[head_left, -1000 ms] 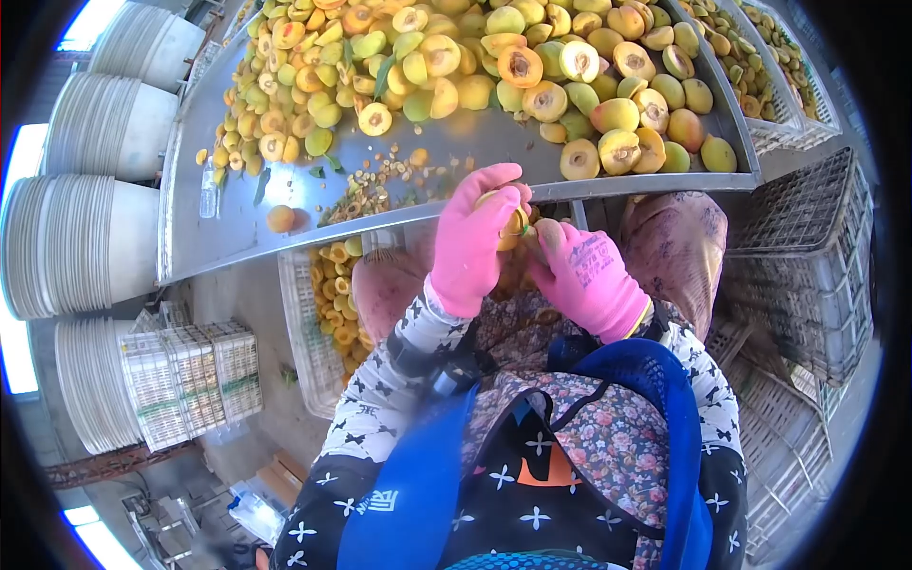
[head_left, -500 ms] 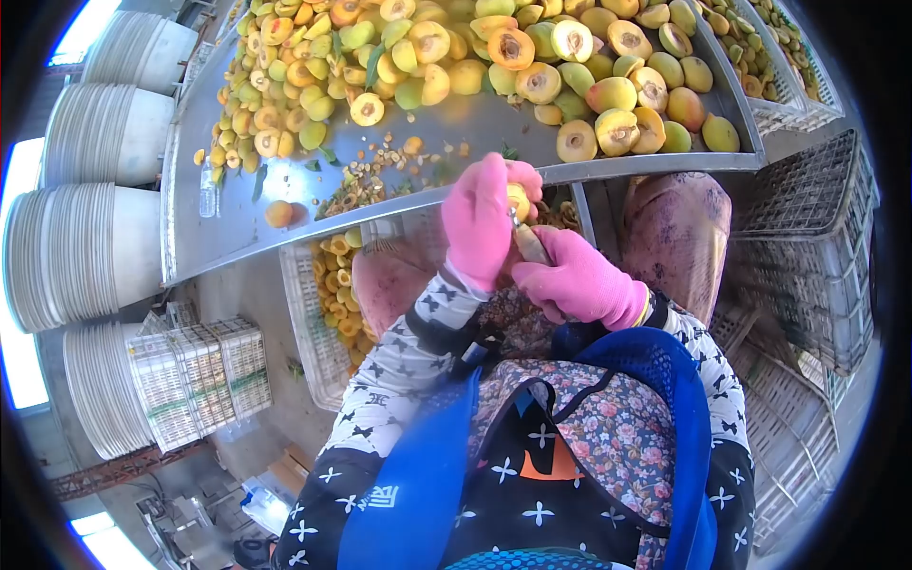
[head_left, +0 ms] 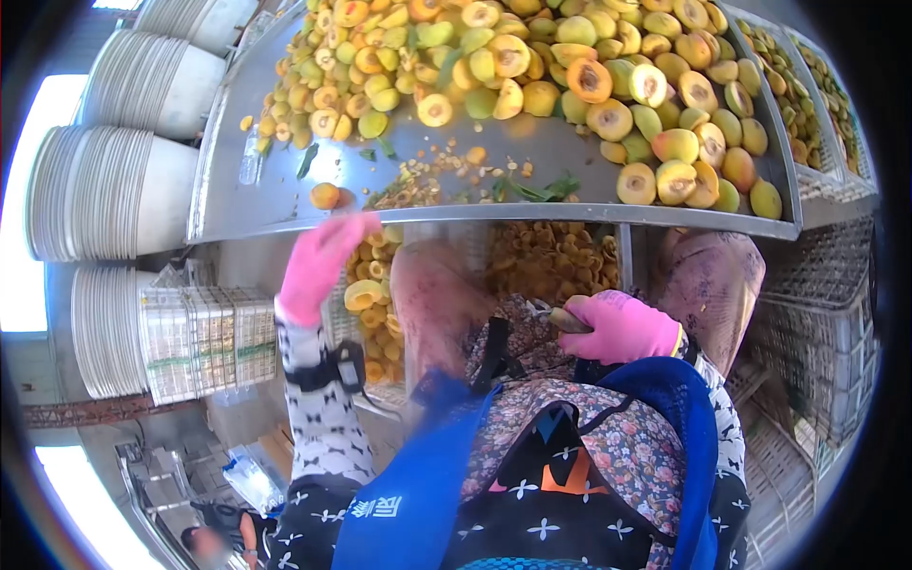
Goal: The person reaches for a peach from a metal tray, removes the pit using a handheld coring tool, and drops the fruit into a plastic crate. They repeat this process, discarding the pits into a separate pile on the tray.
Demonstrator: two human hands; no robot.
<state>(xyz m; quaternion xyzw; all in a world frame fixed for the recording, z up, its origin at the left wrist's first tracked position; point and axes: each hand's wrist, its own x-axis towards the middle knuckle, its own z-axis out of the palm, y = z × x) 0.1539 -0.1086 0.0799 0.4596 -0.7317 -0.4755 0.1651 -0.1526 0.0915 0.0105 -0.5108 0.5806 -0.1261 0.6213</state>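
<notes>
My left hand (head_left: 328,261), in a pink glove, is raised over the left crate of pitted fruit halves (head_left: 378,328), near the metal table's front edge. Its fingers are stretched out with nothing seen in them. A pale fruit half (head_left: 363,294) shows just below it. My right hand (head_left: 627,328), also gloved in pink, is closed around the handle of a small pitting tool (head_left: 568,320) above my lap. Cut and whole yellow-orange fruits (head_left: 589,81) are heaped on the metal table (head_left: 275,204).
Pit scraps (head_left: 418,185), leaves (head_left: 537,190) and a clear bottle (head_left: 251,160) lie on the table. More fruit pieces (head_left: 551,261) are under its edge. White crates stand left (head_left: 209,342) and right (head_left: 817,313), with stacked tubs (head_left: 114,190) at left. A person (head_left: 204,541) shows at lower left.
My left hand has moved left and away from my right hand, letting go of the fruit it held. My right hand has lowered toward my lap with the tool. The view has shifted.
</notes>
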